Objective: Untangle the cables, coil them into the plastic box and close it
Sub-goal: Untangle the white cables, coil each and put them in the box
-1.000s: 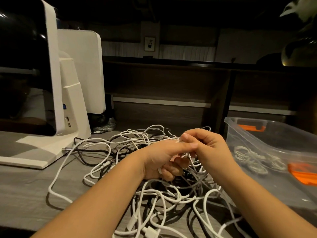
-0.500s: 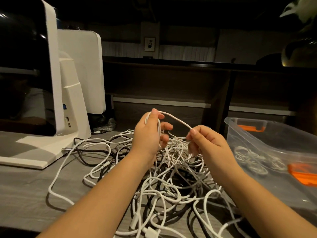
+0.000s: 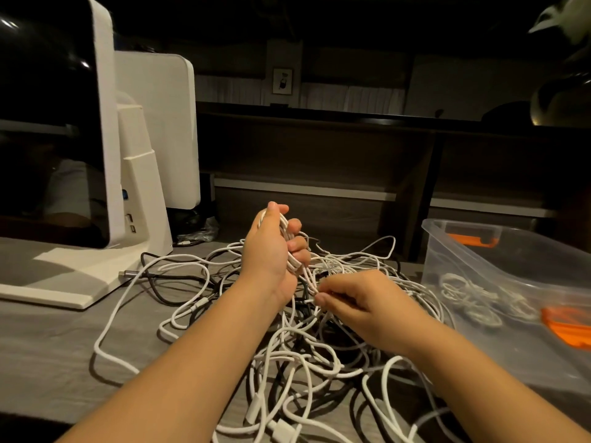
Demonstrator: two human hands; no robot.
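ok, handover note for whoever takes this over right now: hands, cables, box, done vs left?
Left hand: raised, grips several loops of white cable.
Right hand: low over the pile, pinches a strand of that cable.
Tangled pile of white and dark cables lies on the table, mostly unsorted.
Plastic box: on the right, open, a few coiled white cables already inside.
Left: finish this coil, box it, untangle the rest, close the box. I cannot make out a separate lid.

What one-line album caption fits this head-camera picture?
Left hand grips looped white cable while right hand pinches its trailing strand above the tangled pile, beside clear plastic box.
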